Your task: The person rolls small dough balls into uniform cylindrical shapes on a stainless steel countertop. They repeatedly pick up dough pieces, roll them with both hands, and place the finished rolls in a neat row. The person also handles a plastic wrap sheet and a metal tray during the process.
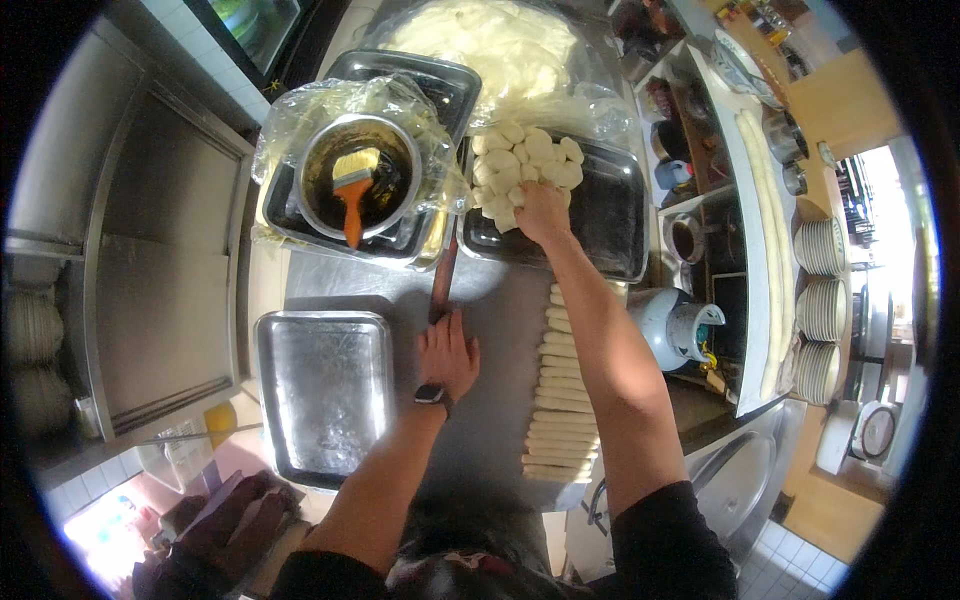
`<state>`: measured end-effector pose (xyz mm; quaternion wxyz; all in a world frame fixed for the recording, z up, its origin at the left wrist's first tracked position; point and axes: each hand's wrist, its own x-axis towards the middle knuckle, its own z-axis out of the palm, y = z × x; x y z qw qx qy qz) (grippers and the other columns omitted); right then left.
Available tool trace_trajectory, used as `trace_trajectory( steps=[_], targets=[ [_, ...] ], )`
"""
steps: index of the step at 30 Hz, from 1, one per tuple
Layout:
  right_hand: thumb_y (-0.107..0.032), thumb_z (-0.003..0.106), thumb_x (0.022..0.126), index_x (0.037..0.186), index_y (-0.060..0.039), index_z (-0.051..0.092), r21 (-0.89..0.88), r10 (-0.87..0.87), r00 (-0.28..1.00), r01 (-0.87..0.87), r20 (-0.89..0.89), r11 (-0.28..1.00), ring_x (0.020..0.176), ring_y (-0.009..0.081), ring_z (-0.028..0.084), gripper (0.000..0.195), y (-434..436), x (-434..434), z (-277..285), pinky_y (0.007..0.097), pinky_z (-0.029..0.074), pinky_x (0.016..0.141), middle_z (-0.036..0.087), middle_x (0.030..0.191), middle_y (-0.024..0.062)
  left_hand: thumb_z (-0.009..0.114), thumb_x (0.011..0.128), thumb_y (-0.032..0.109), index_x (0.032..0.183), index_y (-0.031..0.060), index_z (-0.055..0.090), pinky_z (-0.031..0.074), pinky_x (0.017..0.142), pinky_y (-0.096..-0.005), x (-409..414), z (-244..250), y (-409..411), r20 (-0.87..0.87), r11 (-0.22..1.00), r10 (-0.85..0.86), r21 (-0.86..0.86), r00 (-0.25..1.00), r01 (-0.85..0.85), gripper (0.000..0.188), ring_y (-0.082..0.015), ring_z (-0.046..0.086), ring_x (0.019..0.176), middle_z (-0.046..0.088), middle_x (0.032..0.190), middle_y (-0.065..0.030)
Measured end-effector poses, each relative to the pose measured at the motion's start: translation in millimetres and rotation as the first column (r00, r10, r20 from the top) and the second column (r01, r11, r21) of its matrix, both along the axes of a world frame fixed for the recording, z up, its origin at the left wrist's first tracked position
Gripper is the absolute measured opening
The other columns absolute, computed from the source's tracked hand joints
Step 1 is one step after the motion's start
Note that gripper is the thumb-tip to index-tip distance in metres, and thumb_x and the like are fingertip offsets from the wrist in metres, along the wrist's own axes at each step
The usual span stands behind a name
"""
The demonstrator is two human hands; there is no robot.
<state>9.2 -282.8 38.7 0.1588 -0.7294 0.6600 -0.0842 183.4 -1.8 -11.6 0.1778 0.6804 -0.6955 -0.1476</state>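
Observation:
My left hand (450, 356), with a watch on its wrist, lies palm down on the metal worktop (495, 315). Its fingertips are by the near end of a slim wooden rolling pin (444, 277); whether they touch it, I cannot tell. My right hand (544, 211) reaches into a heap of pale dough pieces (499, 165) in the left part of a dark baking tray (611, 202). Its fingertips are hidden among the dough, so a grip does not show. Beneath my right forearm, a column of thin dough strips (562, 390) lies side by side.
A metal pot (306, 180) holding an orange-handled brush (351, 199) stands on plastic-covered trays at left. Nearer is a shiny tray (326, 390). A large dough mass (480, 52) under plastic lies at the back. A gas cylinder (667, 330) and stacked plates (819, 311) are to the right.

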Motion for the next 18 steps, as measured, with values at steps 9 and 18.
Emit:
trace_trajectory(
  steps=[9,18],
  targets=[
    [-0.015,0.083,0.086,0.125,-0.0025,0.066,-0.217,-0.104,0.881,0.226,0.462,0.950,0.118,0.0380,0.068,0.044,51,7,19,0.0492,0.053,0.102,0.069,0.123,0.0201,0.065,0.098,0.032,0.147,0.0016,0.054,0.040,0.108,-0.0610,1,-2,5,0.001,1.000,0.000,-0.022,1.000,0.000,0.059,-0.0440,0.054,0.128,0.055,0.145,-0.0232],
    [0.002,0.064,0.090,0.140,-0.0008,0.058,-0.185,0.056,0.926,0.015,0.374,0.983,0.122,0.0495,0.061,0.051,292,-3,-10,0.0534,0.049,0.107,0.063,0.134,0.0270,0.072,0.094,0.027,0.127,0.0044,0.063,0.045,0.100,-0.0560,10,6,5,-0.128,0.992,0.014,-0.122,0.992,-0.030,0.041,-0.0388,0.060,0.118,0.059,0.132,-0.0190]
  ],
)
